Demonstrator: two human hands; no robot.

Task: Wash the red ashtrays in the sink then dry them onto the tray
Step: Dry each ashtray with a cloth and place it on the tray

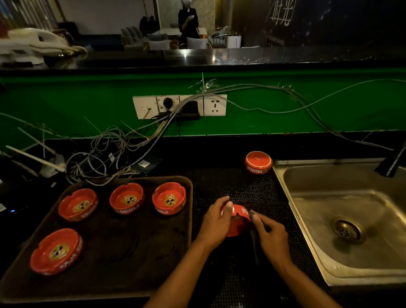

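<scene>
A red ashtray (238, 220) is tilted on its side over the black mesh mat (233, 185), between my two hands. My left hand (217, 222) grips its left rim. My right hand (270, 234) pinches its right edge together with a dark cloth that hangs below. Several red ashtrays stand upright on the dark tray (122, 255): one at the front left (56, 251) and three along the back (77, 204) (126, 198) (169, 197). Another red ashtray (258, 162) lies upside down at the mat's far right corner.
The steel sink (316, 260) with its drain (346, 230) is on the right, a black faucet (395, 158) above it. Tangled cables (105, 155) lie behind the tray under a wall socket strip (179, 106). A person stands far behind the counter.
</scene>
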